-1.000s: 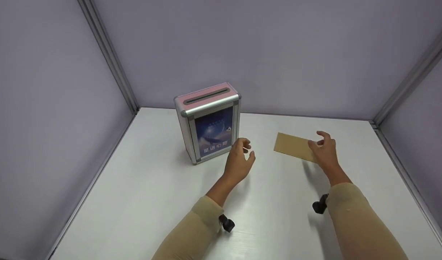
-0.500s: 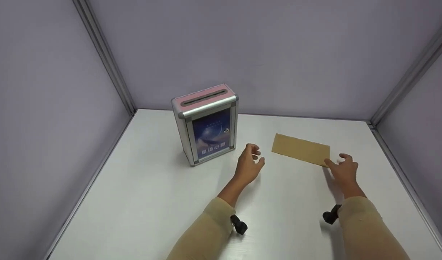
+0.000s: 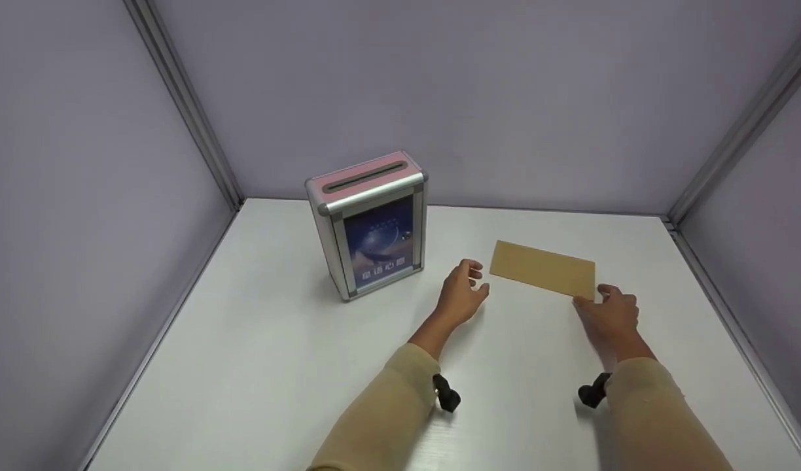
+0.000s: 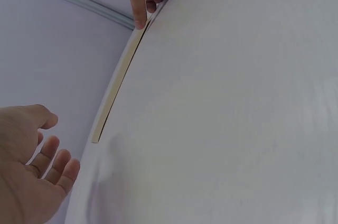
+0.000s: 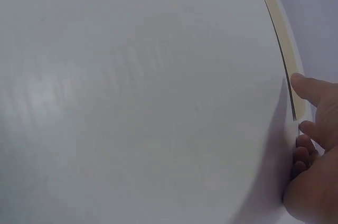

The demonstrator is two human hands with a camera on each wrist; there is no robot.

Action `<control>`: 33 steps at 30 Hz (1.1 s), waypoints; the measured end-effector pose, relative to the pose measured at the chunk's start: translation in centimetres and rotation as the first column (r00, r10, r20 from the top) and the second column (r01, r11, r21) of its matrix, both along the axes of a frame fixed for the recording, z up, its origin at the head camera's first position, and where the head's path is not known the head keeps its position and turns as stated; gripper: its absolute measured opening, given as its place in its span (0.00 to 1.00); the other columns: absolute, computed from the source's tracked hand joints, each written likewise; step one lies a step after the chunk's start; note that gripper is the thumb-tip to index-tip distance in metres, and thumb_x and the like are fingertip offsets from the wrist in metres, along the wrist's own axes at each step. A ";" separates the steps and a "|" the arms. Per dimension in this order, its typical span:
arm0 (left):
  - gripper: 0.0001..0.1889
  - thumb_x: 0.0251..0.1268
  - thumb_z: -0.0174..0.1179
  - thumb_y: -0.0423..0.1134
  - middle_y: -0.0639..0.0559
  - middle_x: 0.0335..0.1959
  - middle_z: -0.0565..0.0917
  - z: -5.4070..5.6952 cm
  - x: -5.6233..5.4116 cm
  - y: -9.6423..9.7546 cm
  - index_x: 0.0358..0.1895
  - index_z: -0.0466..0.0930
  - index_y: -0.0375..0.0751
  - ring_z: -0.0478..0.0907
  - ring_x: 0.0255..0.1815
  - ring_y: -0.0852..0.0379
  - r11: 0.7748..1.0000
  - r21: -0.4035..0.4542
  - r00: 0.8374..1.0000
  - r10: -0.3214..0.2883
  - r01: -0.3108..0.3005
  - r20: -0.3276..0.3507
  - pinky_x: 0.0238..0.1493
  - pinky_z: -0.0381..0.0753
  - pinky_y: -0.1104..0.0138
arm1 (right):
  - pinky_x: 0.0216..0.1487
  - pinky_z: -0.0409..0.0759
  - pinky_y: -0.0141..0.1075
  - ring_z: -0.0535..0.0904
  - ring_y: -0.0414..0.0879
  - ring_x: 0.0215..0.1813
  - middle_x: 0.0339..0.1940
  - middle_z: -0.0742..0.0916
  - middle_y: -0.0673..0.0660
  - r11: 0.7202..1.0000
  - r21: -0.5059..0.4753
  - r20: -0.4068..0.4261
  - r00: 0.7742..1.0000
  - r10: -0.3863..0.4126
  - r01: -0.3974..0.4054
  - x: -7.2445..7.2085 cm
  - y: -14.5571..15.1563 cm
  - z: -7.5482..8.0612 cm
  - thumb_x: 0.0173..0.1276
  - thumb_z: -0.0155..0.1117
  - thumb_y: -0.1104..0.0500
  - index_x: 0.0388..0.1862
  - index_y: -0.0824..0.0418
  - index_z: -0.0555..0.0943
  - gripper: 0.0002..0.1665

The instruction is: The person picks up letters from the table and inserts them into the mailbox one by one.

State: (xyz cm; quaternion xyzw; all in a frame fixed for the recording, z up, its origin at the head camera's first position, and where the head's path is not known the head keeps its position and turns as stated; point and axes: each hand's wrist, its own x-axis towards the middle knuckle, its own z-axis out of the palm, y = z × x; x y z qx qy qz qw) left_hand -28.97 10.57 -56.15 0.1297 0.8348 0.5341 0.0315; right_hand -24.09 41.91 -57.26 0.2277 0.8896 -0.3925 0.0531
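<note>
A flat tan paper rectangle (image 3: 543,269), like an envelope, lies on the white table. My right hand (image 3: 611,315) is at its near right corner. The thumb is over the near edge and the fingers are beside the right end; in the right wrist view the thumb (image 5: 311,87) reaches over the paper, and I see no clear pinch. Left of the paper, my left hand (image 3: 462,294) hovers over the table with loosely bent fingers and holds nothing. It is apart from the paper in the left wrist view, where its fingers (image 4: 55,168) are spread from the thumb.
An upright suggestion box (image 3: 374,222) with silver edges, a pink slotted top and a blue picture front with a small lock stands left of my hands. Pale panels (image 3: 479,98) with metal corner posts (image 3: 184,98) enclose the white table (image 3: 243,366) at the back and sides.
My right hand has drawn back from over the paper's right part to its near right corner. My left hand has moved right, away from the box. The paper and box keep their places.
</note>
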 end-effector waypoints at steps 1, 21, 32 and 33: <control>0.21 0.78 0.65 0.35 0.44 0.59 0.84 -0.2 -0.1 0.2 0.69 0.75 0.37 0.83 0.62 0.45 1.000 -0.006 1.000 -0.003 0.003 0.005 0.66 0.84 0.58 | 0.81 0.62 0.68 0.58 0.75 0.82 0.82 0.61 0.79 1.000 0.005 -0.001 1.000 -0.003 0.003 0.0 -0.1 0.1 0.79 0.59 0.37 0.88 0.68 0.55 0.53; 0.14 0.78 0.65 0.34 0.45 0.54 0.85 -2.3 -2.3 2.3 0.61 0.81 0.37 0.83 0.56 0.52 0.990 -0.113 0.996 0.085 -0.084 0.004 0.61 0.84 0.60 | 0.75 0.65 0.67 0.63 0.73 0.77 0.80 0.65 0.78 0.988 0.086 -0.006 0.991 -0.131 0.131 -0.8 -1.0 -0.3 0.78 0.60 0.34 0.84 0.61 0.64 0.48; 0.11 0.71 0.72 0.35 0.47 0.45 0.90 -2.7 -2.5 3.6 0.53 0.91 0.39 0.85 0.49 0.51 0.947 -0.232 0.974 0.202 -0.222 -0.108 0.55 0.85 0.61 | 0.75 0.67 0.65 0.63 0.72 0.78 0.82 0.65 0.76 0.989 0.041 -0.013 0.990 -0.140 0.141 -1.2 -0.6 -0.9 0.77 0.62 0.37 0.84 0.57 0.67 0.45; 0.11 0.71 0.72 0.34 0.47 0.45 0.89 -2.7 -2.5 3.5 0.53 0.91 0.39 0.85 0.48 0.51 0.950 -0.226 0.975 0.198 -0.217 -0.106 0.54 0.85 0.61 | 0.75 0.67 0.65 0.63 0.71 0.78 0.82 0.66 0.75 0.989 0.033 -0.016 0.989 -0.144 0.144 -1.3 -0.6 -1.0 0.77 0.62 0.38 0.84 0.57 0.67 0.44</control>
